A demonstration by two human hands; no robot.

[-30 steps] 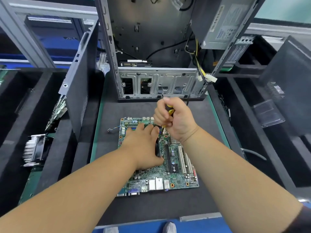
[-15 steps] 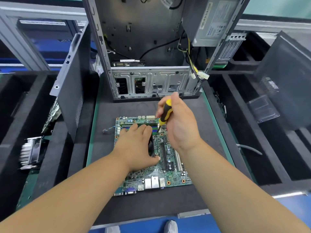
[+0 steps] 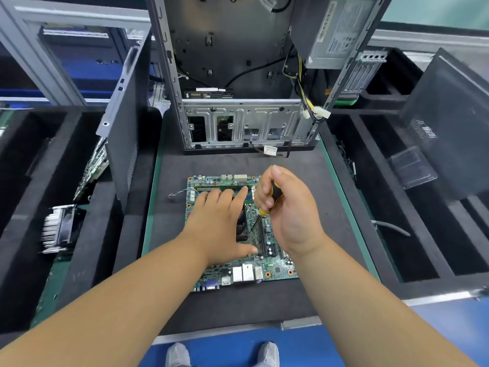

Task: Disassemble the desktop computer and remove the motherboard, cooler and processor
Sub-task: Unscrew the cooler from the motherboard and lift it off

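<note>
Motherboard (image 3: 239, 271), green, lies flat on the mat (image 3: 304, 176), just before the upright open case (image 3: 238, 75). Left of it, a foam tray (image 3: 23, 181) holds a heatsink (image 3: 57, 229). Left hand (image 3: 221, 226) presses flat on the cooler (image 3: 242, 229); right hand (image 3: 288, 210) grips a screwdriver (image 3: 267, 205), tip on the board.

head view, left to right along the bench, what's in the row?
Heatsink → side panel → left hand → screwdriver → right hand → clear plastic tray
</note>
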